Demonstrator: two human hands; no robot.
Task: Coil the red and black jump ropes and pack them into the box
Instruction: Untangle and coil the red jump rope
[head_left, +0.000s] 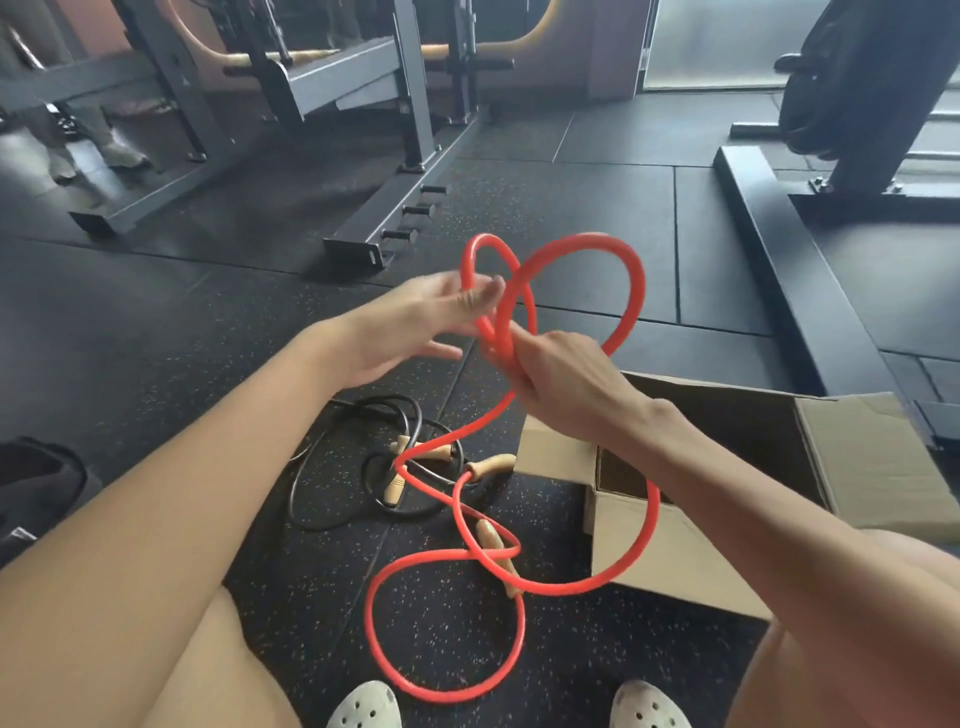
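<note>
- A seated person works a red jump rope (582, 241) into loops above the open cardboard box (691, 566) on the speckled gym floor (156, 312).
- The right hand (566, 384), raised just above the box's far-left corner, has its fingers wrapped around the place where the loops gather, holding two rounds: one large, one small.
- The left hand (415, 322), further left of the box, has its fingers stretched wide and mostly straight, with the tips at the small loop; they are blurred and appear to be guiding the rope rather than gripping it.
- Most of the red rope is uncoiled. It falls from the right hand to the floor left of the box, snakes in loose curves, and one curve lies across the box's near-left corner.
- The black jump rope (292, 493) lies untouched in a slack tangle on the floor, left of the box and beyond the red curves.
- Wooden handles (493, 461) lie among the two ropes there; which belongs to which rope cannot be sorted out.
- What shows of the box's inside holds no rope, though the right arm hides part of it.
- By this reading the job is in its early stage: the red coil is only begun, and the black rope's coiling and the packing of both are left.
- Pale clogs (363, 706) and a steel weight rack (363, 156) frame the scene, near and far of the box.
</note>
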